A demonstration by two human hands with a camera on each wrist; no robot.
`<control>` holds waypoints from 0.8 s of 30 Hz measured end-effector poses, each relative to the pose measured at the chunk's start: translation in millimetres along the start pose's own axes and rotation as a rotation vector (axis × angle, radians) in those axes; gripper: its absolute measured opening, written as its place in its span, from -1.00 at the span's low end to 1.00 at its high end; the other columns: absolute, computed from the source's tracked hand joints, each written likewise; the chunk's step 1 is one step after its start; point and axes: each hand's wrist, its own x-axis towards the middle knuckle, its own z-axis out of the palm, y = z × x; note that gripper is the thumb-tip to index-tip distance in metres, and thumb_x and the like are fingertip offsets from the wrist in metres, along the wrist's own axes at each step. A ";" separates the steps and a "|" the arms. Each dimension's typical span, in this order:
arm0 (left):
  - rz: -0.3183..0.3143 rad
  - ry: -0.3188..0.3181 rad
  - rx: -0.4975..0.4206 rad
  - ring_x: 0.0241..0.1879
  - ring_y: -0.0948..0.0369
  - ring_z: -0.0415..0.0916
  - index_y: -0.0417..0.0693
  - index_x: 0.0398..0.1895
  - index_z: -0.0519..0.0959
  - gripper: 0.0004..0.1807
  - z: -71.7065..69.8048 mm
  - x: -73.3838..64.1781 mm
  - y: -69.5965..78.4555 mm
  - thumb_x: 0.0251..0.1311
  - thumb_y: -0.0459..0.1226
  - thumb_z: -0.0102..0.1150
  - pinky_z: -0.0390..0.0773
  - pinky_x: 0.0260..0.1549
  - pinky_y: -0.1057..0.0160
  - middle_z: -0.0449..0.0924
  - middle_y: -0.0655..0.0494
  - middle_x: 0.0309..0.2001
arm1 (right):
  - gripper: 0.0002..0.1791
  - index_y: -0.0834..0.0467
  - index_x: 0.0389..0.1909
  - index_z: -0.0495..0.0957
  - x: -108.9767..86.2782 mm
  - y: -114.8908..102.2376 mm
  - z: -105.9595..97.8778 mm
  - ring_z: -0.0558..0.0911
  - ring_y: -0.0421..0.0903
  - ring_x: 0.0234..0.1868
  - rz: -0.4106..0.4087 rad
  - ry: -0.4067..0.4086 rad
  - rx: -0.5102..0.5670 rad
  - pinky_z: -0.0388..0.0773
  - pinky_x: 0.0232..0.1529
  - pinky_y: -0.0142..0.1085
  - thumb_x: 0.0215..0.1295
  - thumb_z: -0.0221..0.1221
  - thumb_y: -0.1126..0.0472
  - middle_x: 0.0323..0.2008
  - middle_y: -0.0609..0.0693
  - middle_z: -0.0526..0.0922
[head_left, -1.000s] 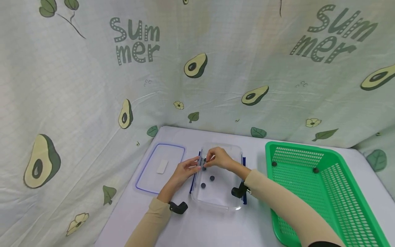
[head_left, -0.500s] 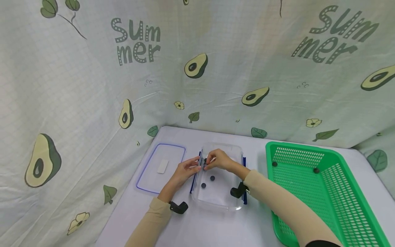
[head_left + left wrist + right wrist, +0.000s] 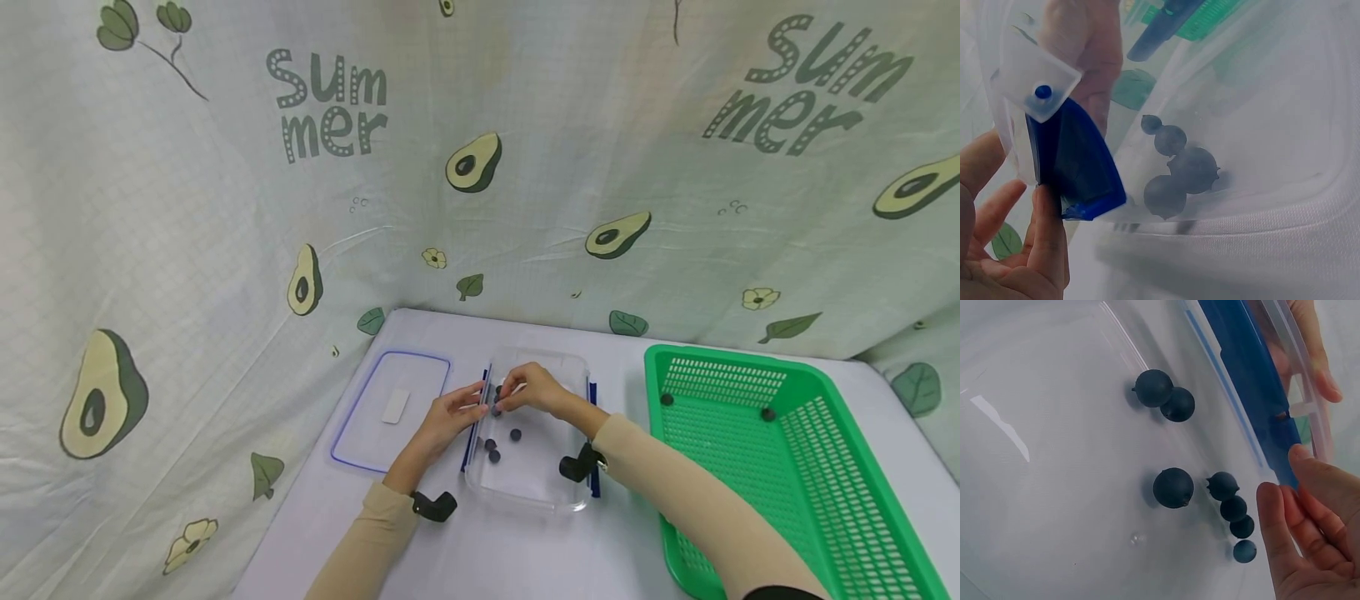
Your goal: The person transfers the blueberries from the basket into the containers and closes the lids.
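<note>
A clear plastic box [image 3: 528, 492] with blue side latches stands on the table. Several small dark blue balls [image 3: 1173, 487], some with pointed tips and resembling blueberries, lie inside, mostly along its left wall. My left hand [image 3: 442, 421] is at the outside of that wall, its fingertips on the blue latch [image 3: 1082, 169]. Over the box, my right hand [image 3: 534, 390] brings thumb and forefinger close together beside the same wall. In the right wrist view, those fingertips [image 3: 1300, 456] are at the end of the latch, close to a row of balls. Whether they pinch anything is hidden.
A clear lid [image 3: 352, 454] with a blue seal lies to the left, bearing a white rectangle [image 3: 395, 407]. At the right stands a green basket [image 3: 656, 367] with a dark ball [image 3: 667, 399] in a corner and another [image 3: 767, 414] farther right. A printed cloth [image 3: 540, 275] hangs behind.
One more dark ball now shows beside the near-left ball in the box, and that ball has shifted slightly toward the near side. Both hands have stayed almost still.
</note>
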 end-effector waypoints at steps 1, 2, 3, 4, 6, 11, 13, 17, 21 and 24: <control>0.001 -0.001 0.000 0.22 -0.16 0.44 -0.30 0.43 0.31 -0.36 0.0 -0.1 0.2 0.33 -0.30 0.26 0.44 0.21 0.04 0.42 -0.35 0.25 | -0.77 0.54 -0.28 0.59 -0.1 -0.8 0.3 0.60 0.24 -0.12 0.002 0.001 0.001 0.61 -0.24 -0.22 0.12 0.39 0.47 -0.23 0.40 0.64; 0.002 -0.001 0.002 0.22 -0.16 0.43 -0.30 0.43 0.31 -0.36 0.2 -0.6 0.8 0.33 -0.30 0.26 0.44 0.21 0.04 0.42 -0.36 0.25 | -0.77 0.53 -0.27 0.59 -0.2 -1.5 0.3 0.60 0.23 -0.12 0.001 0.004 0.002 0.61 -0.25 -0.23 0.12 0.39 0.46 -0.23 0.39 0.65; 0.002 0.000 -0.001 0.22 -0.16 0.43 -0.30 0.43 0.31 -0.36 0.4 -0.8 1.1 0.34 -0.31 0.26 0.44 0.21 0.05 0.42 -0.36 0.25 | -0.77 0.52 -0.28 0.60 2.5 3.8 0.7 0.60 0.22 -0.12 0.002 0.010 0.005 0.61 -0.25 -0.24 0.12 0.40 0.45 -0.24 0.36 0.65; 0.003 0.001 -0.002 0.22 -0.16 0.43 -0.31 0.43 0.31 -0.36 0.5 -0.9 1.4 0.34 -0.31 0.26 0.44 0.21 0.04 0.42 -0.36 0.25 | -0.77 0.50 -0.28 0.61 6.0 9.8 1.0 0.61 0.21 -0.12 0.001 0.014 0.010 0.61 -0.26 -0.23 0.12 0.40 0.44 -0.25 0.33 0.66; 0.003 0.005 -0.002 0.22 -0.16 0.44 -0.31 0.42 0.31 -0.37 1.0 -1.4 1.8 0.34 -0.31 0.26 0.44 0.21 0.04 0.42 -0.35 0.25 | -0.78 0.45 -0.29 0.63 9.6 16.7 1.2 0.61 0.17 -0.13 0.005 0.027 0.013 0.61 -0.28 -0.23 0.11 0.42 0.41 -0.27 0.27 0.68; -0.001 0.010 0.000 0.21 -0.15 0.45 -0.30 0.41 0.33 -0.38 1.4 -0.5 1.1 0.33 -0.32 0.26 0.44 0.21 0.05 0.44 -0.34 0.24 | -0.80 0.40 -0.31 0.65 9.8 14.1 -0.7 0.62 0.05 -0.19 0.028 0.048 0.034 0.64 -0.28 -0.18 0.09 0.44 0.38 -0.31 0.19 0.69; -0.002 0.009 0.004 0.21 -0.15 0.45 -0.30 0.41 0.34 -0.38 1.2 0.8 -0.5 0.33 -0.32 0.26 0.44 0.21 0.05 0.44 -0.33 0.24 | -0.80 0.41 -0.31 0.65 8.8 11.4 -1.9 0.66 0.04 -0.24 0.040 0.053 0.060 0.66 -0.23 -0.09 0.10 0.43 0.40 -0.32 0.19 0.68; 0.002 0.024 0.011 0.19 -0.14 0.47 -0.29 0.40 0.35 -0.40 -0.3 8.5 -13.0 0.33 -0.32 0.26 0.46 0.19 0.05 0.45 -0.33 0.23 | -0.82 0.42 -0.29 0.64 7.2 7.2 -4.5 0.73 0.05 -0.32 0.048 0.050 0.111 0.64 -0.12 0.07 0.16 0.39 0.40 -0.33 0.17 0.68; 0.006 0.055 -0.006 0.18 -0.13 0.48 -0.23 0.40 0.37 -0.40 -1.8 17.4 -29.3 0.32 -0.32 0.27 0.45 0.20 0.05 0.45 -0.33 0.24 | -0.83 0.38 -0.26 0.64 4.4 3.1 -8.4 0.75 0.03 -0.34 0.046 0.059 0.133 0.61 -0.06 0.11 0.20 0.38 0.35 -0.33 0.15 0.69; 0.012 0.064 -0.001 0.18 -0.13 0.48 -0.19 0.40 0.39 -0.40 -1.3 18.8 -34.1 0.32 -0.28 0.29 0.44 0.21 0.03 0.46 -0.31 0.24 | -0.81 0.33 -0.24 0.66 0.6 0.0 -13.4 0.74 0.00 -0.32 0.055 0.081 0.140 0.62 -0.06 0.06 0.20 0.40 0.30 -0.32 0.13 0.69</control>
